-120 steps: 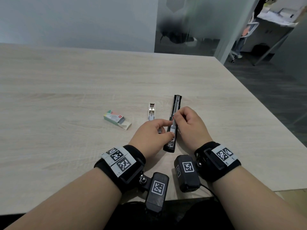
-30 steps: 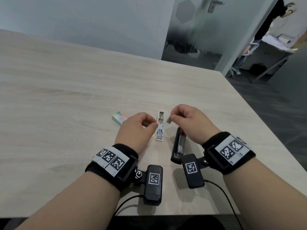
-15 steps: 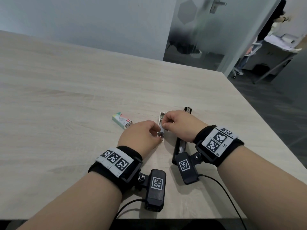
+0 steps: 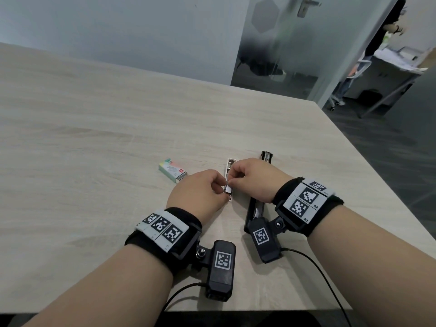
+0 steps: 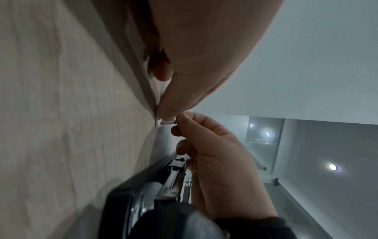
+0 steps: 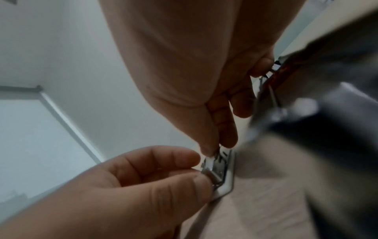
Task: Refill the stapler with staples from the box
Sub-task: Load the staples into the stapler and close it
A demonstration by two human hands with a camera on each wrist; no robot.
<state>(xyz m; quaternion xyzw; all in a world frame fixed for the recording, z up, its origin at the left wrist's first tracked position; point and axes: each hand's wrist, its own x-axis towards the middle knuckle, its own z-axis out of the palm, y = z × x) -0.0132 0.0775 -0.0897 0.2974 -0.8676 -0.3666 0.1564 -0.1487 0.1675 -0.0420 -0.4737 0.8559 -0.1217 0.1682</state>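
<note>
Head cam: I see my left hand [image 4: 198, 192] gripping the small white metal stapler [image 4: 229, 182] on the tabletop [image 4: 94, 138]. R hand [image 4: 256, 179] pinches a silver staple strip [image 4: 228, 190] over it. Long black stapler [image 4: 256, 208] beside.

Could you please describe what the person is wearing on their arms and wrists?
Both forearms are bare, with no sleeves. Each wrist carries a black strap bearing white panels of square black-and-white markers, plus a black camera block with its own marker and a thin black cable.
</note>
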